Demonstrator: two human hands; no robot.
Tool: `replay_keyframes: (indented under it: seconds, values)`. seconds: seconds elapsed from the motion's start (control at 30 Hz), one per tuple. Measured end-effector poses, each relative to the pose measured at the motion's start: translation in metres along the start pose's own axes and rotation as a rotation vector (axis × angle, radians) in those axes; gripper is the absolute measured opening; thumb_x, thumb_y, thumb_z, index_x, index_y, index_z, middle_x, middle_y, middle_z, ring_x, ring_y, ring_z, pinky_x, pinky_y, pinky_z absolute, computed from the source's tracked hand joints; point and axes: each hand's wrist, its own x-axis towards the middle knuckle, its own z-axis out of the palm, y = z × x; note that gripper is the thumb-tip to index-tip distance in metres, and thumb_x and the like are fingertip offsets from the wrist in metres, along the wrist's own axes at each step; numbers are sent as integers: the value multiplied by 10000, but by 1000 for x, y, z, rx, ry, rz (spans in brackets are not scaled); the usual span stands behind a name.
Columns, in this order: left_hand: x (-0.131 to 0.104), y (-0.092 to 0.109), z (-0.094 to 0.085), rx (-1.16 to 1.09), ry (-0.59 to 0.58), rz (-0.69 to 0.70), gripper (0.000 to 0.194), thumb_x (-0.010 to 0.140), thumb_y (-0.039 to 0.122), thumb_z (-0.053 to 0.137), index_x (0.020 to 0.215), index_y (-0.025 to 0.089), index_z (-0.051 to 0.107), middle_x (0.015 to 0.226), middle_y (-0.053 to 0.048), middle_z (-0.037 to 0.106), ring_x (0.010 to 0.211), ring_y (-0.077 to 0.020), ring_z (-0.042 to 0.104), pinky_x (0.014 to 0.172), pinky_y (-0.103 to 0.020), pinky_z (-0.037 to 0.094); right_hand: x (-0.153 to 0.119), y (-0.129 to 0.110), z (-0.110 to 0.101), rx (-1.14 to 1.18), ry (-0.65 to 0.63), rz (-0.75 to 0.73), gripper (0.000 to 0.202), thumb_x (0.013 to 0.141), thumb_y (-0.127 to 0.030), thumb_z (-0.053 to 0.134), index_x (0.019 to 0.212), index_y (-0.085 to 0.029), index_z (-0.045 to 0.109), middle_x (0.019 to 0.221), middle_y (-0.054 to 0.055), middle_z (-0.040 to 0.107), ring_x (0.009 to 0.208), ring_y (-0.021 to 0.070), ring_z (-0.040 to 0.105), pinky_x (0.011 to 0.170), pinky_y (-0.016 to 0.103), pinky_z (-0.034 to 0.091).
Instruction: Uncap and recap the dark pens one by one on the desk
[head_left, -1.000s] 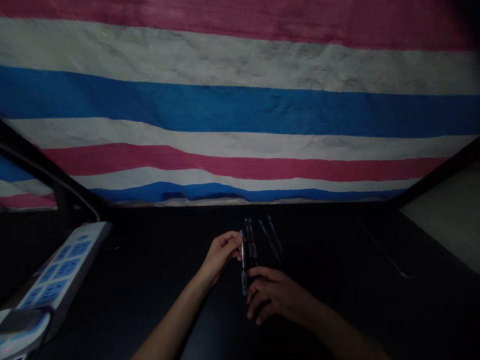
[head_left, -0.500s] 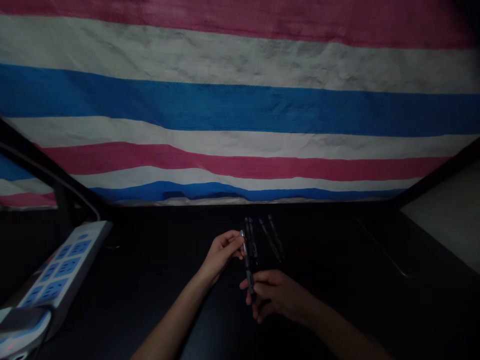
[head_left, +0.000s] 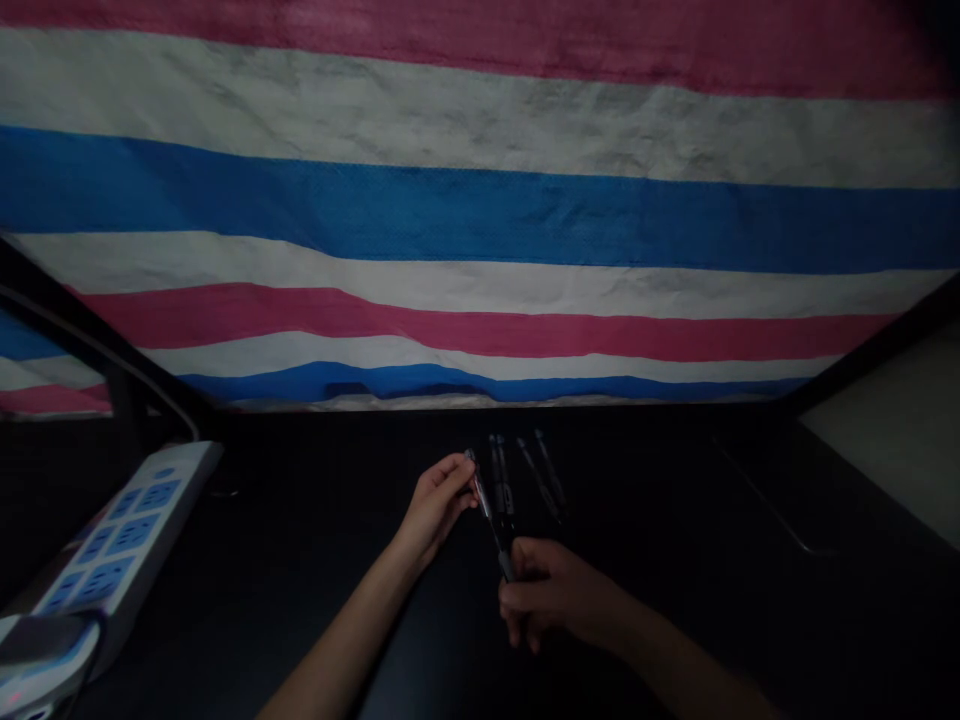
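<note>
1. Over the middle of the dark counter: a slim pen, slanted, its far end to the left, held between both hands.
2. Left hand: fingers closed in a pinch on the pen's far end.
3. Right hand: fingers curled closed on its near end.
4. Toward the far edge, right of it: a close pair of pens, then a second pair.
5. Left edge: white power strip.
</note>
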Motion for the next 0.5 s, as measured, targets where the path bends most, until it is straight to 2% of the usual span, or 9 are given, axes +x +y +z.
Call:
replay_keyframes:
  seconds: [0.27, 0.5]
  values:
    - [1, 5, 1, -107, 169, 76, 267, 661, 312, 798, 730, 134, 611, 646, 32, 555, 578, -72, 535, 506, -148, 453, 1, 5, -4, 18, -58, -13, 356, 622, -271, 760, 712, -173, 430, 653, -19, 621, 503, 111, 611, 462, 215, 470]
    - [2, 5, 0, -97, 191, 104, 278, 645, 326, 801, 702, 127, 615, 646, 19, 581, 582, -79, 539, 506, -158, 456, 0, 2, -2, 33, -39, -1, 325, 612, -245, 744, 703, -169, 441, 642, -15, 627, 501, 116, 611, 467, 221, 462]
